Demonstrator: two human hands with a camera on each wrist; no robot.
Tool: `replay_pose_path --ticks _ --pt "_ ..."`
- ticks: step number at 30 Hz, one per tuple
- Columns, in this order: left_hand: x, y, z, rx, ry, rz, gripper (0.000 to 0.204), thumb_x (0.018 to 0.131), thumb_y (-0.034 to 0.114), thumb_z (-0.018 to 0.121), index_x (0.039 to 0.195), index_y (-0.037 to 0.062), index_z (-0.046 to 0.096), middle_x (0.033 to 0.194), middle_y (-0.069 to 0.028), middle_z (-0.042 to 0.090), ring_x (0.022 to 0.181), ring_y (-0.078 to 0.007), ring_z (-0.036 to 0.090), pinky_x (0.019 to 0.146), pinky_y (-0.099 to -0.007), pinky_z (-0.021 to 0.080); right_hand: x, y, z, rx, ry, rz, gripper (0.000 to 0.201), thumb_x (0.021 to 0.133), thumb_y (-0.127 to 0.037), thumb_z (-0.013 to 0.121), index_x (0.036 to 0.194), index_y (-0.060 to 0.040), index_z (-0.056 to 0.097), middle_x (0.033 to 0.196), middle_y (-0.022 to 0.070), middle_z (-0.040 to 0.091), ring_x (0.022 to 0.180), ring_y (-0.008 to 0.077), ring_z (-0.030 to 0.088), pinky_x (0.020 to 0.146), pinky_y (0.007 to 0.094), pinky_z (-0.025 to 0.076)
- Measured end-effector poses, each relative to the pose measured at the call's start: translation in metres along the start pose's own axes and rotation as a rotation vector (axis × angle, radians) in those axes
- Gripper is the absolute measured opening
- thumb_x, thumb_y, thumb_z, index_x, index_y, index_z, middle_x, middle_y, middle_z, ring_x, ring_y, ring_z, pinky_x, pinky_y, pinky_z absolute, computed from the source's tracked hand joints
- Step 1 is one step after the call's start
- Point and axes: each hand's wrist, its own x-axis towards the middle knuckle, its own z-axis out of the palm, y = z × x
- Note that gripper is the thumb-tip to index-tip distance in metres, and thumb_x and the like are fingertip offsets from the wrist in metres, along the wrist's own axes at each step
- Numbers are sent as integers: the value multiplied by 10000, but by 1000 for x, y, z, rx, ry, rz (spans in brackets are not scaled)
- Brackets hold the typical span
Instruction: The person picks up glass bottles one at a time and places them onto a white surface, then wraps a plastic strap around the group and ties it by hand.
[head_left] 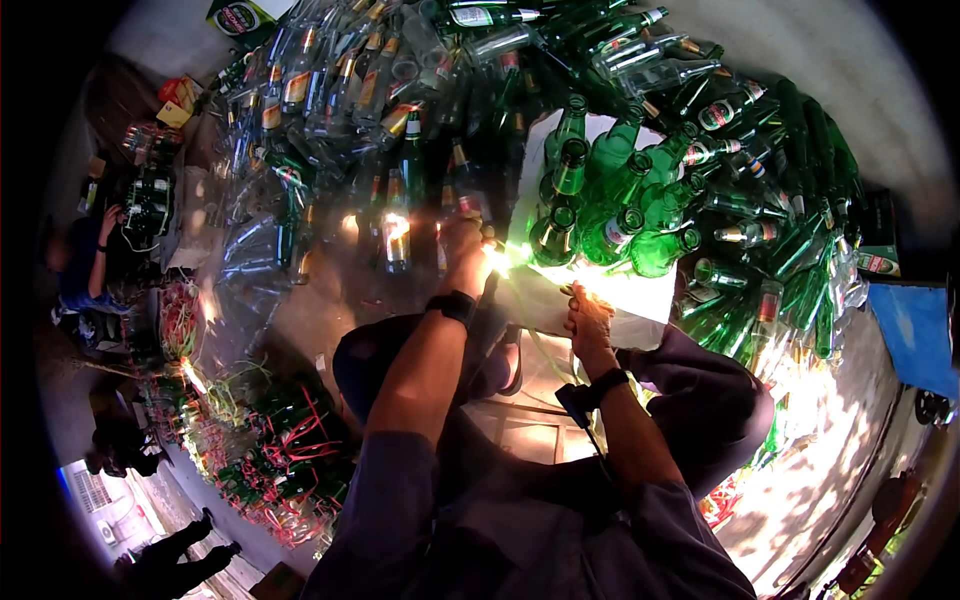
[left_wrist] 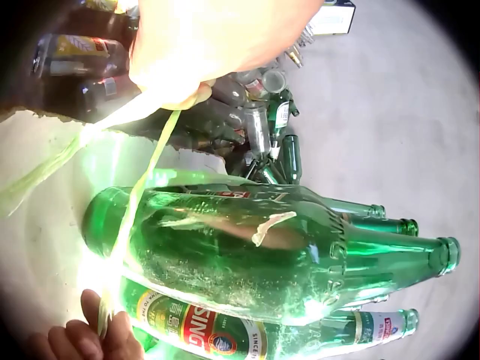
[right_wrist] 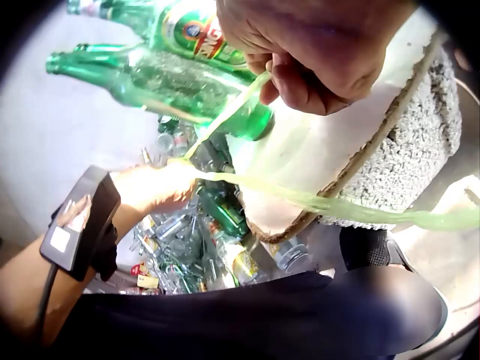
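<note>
A cluster of green glass beer bottles (head_left: 617, 165) stands upright on a white-topped board (right_wrist: 337, 146) in front of the person. A thin pale-green plastic strip (left_wrist: 142, 191) runs along the nearest bottles, close to their bases. My left hand (head_left: 463, 245), at the cluster's left side, grips one stretch of the strip, and a loose tail hangs from it. Near the board's front edge, my right hand (head_left: 592, 315) pinches another stretch between thumb and curled fingers. In the right wrist view the strip spans from that right hand (right_wrist: 315, 56) to the left hand (right_wrist: 169, 184). Strong glare covers part of the left hand.
Piled loose bottles (head_left: 350, 80) surround the board at the back and both sides. Grey fluffy material (right_wrist: 412, 142) lies beneath the board. The person's knees (head_left: 710, 410) flank it. Bottles with red strips (head_left: 290, 440) lie lower left; another person's arm (head_left: 100, 245) shows far left.
</note>
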Motion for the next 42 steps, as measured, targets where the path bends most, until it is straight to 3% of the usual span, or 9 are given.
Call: replay_pose_path --ticks 12,16,18,19,25,32,35,37,42 --pt "0 16 -5 -95 -25 -99 154 914 -17 561 936 131 597 749 -34 550 504 -147 508 374 -265 348 4 -14 2 152 141 -30 128 937 -228 679 899 -143 591 679 -36 523 476 68 419 398 234 321" --pt "-35 14 -11 375 -197 232 151 879 5 567 920 124 649 717 -54 589 563 -162 556 446 -298 413 4 -13 -7 235 30 -51 156 938 -248 688 946 -122 598 683 -26 532 485 72 435 414 237 350" --pt "-37 1 -12 911 -314 1039 118 838 3 601 877 98 658 731 -86 638 581 -184 593 525 -311 463 4 -12 -9 246 24 -23 164 940 -255 687 952 -119 597 690 -23 540 487 72 437 415 237 351" --pt "-38 -6 -14 954 -372 906 69 799 41 650 851 84 664 746 -108 665 644 -206 636 609 -330 491 3 -11 -9 254 19 11 172 942 -261 687 957 -116 596 698 -21 549 489 71 440 417 236 351" --pt "-40 -34 -29 1236 -403 1115 196 803 213 691 926 66 647 896 -178 670 820 -390 649 683 -471 511 -11 -22 -7 157 -17 42 210 926 -273 708 971 -97 601 742 6 580 505 63 445 424 220 358" --pt "-34 -47 -41 1210 -503 949 182 851 232 633 960 91 670 926 -150 686 880 -383 653 746 -472 525 -13 -14 -10 -10 -176 27 309 906 -272 714 1095 -47 621 949 63 646 548 68 500 434 203 395" --pt "-43 -42 -38 1317 -560 681 182 883 210 621 973 81 713 960 -118 718 899 -296 689 772 -390 554 -21 -18 7 -176 -94 -18 345 923 -267 669 1167 -29 623 997 57 654 594 92 564 450 218 450" --pt "-17 -61 -49 1500 -678 1230 175 868 174 611 984 94 715 941 -92 718 870 -285 685 782 -391 555 -17 -13 9 -331 -123 -76 333 945 -265 617 1184 -34 633 983 46 655 639 112 613 466 236 491" --pt "-1 -87 -63 1342 -587 1285 142 862 164 600 925 105 713 955 -80 709 883 -282 668 780 -399 552 -26 -22 28 -396 -84 -77 325 973 -271 573 1164 -19 648 952 54 653 644 101 611 463 241 490"
